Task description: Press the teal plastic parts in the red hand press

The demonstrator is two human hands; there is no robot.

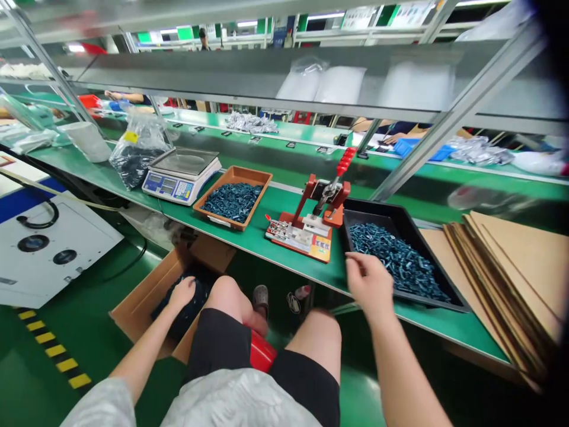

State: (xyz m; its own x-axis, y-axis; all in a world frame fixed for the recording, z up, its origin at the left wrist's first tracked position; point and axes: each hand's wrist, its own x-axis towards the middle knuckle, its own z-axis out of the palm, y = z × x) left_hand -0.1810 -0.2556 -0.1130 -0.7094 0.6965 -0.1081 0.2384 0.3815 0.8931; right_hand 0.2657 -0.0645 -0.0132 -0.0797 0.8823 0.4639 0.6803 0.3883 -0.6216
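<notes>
My left hand [182, 292] is low at the left, over an open cardboard box [133, 308] with dark small parts in it. Its fingers are curled together, and whatever they may hold is hidden. Beside the front left corner of a black tray [400, 216], my right hand [370, 281] has its fingers closed in a pinch; I cannot make out anything between them. Small dark blue parts [391, 255] are heaped in that tray. Left of it stands a hand-lever press [317, 204] with a red grip and an orange base.
A brown tray [267, 178] of similar blue parts lies left of the press, next to a weighing scale [182, 169] and a clear plastic bag [140, 145]. Flat cardboard sheets [511, 267] are stacked at right. A metal shelf [213, 74] spans above; other people's hands show behind.
</notes>
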